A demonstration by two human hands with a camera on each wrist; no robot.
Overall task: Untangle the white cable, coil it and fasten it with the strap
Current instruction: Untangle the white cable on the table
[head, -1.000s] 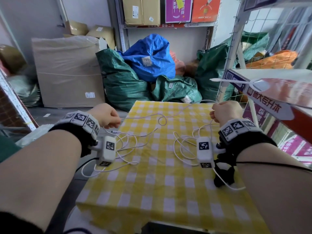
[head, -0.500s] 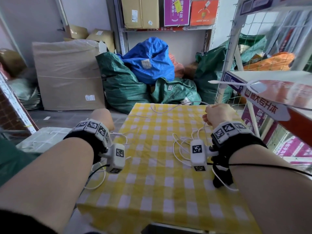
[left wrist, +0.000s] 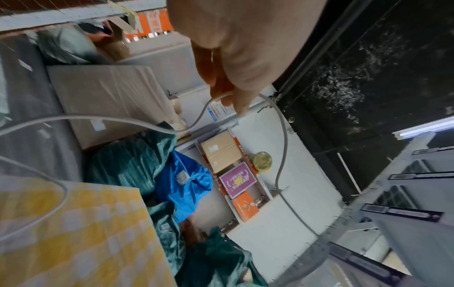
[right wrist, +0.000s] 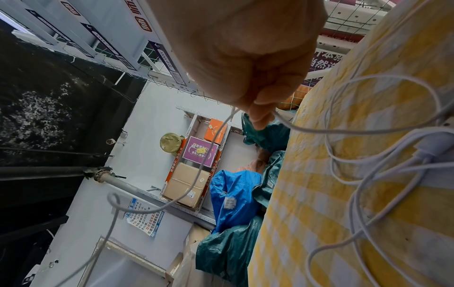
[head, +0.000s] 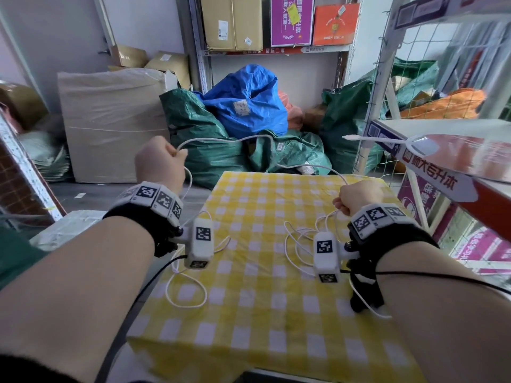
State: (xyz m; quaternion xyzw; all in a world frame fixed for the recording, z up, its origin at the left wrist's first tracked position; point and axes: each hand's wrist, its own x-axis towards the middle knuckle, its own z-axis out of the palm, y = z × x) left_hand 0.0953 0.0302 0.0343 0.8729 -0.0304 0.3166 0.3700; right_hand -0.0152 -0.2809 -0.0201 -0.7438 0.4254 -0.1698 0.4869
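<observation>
Left hand [head: 160, 164], right hand [head: 359, 199], gripping white cable [head: 229, 139]

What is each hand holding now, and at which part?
Both the left hand and the right hand pinch the white cable along its length, not at a plug.

Head cam sits high, looks fwd and down over both forearms at the yellow checked table [head: 249, 313]; bags and shelving fill 12 o'clock, wire rack at 2 o'clock. Wide angle, whole tabletop fits.

Left wrist cam is right up against the left hand [left wrist: 236, 48], rolled sideways, so the table corner [left wrist: 73, 233] lands at 7 o'clock and the ceiling at 2 o'clock.

Right wrist cam, same deal: v close to the right hand [right wrist: 245, 58], rolled the other way, table [right wrist: 319, 213] at 4 o'clock, ceiling at 9 o'clock.

All 3 share the blue bag [head: 249, 100] [left wrist: 184, 184] [right wrist: 233, 194], the purple box [head: 291, 20] [left wrist: 237, 179] [right wrist: 200, 151] and the white cable [head: 221, 139] [left wrist: 98, 118] [right wrist: 196, 174].
</observation>
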